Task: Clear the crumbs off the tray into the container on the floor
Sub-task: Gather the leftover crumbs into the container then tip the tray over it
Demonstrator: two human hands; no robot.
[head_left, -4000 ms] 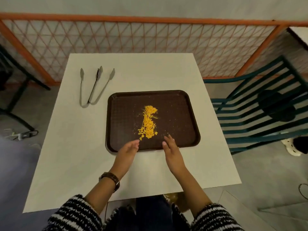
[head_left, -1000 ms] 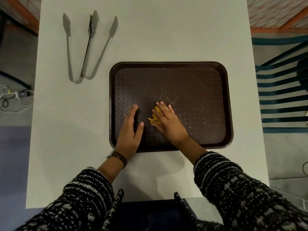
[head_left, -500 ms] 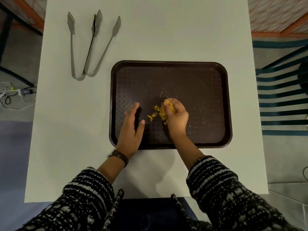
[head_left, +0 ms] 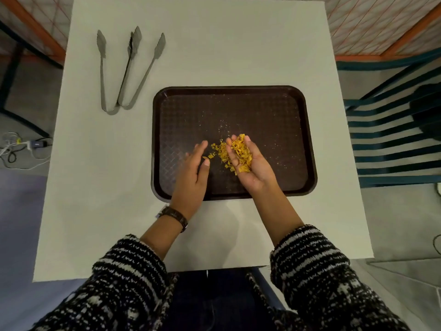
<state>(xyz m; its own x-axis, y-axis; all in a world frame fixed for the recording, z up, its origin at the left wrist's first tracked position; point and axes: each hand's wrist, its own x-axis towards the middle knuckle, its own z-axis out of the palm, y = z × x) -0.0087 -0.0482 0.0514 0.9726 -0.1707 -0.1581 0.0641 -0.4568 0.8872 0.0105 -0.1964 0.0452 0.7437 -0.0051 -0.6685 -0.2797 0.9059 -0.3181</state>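
Note:
A dark brown tray (head_left: 274,111) lies on the white table (head_left: 95,187). My right hand (head_left: 253,168) is turned palm up above the tray's lower middle, cupped around a heap of yellow crumbs (head_left: 241,152). A few loose yellow crumbs (head_left: 218,151) lie on the tray just left of it, and fine specks are scattered over the tray floor. My left hand (head_left: 193,175) stands on its edge on the tray, fingers straight, beside those loose crumbs. No container on the floor is in view.
Two pairs of metal tongs (head_left: 124,70) lie on the table at the far left. A green slatted chair (head_left: 393,137) stands to the right of the table. Cables and a plug (head_left: 21,149) lie on the floor at left. An orange mesh fence (head_left: 372,22) runs behind.
My right hand gathered the crumb pile, closed on it, then turned palm up with the crumbs in it. My left hand stayed edge-down on the tray.

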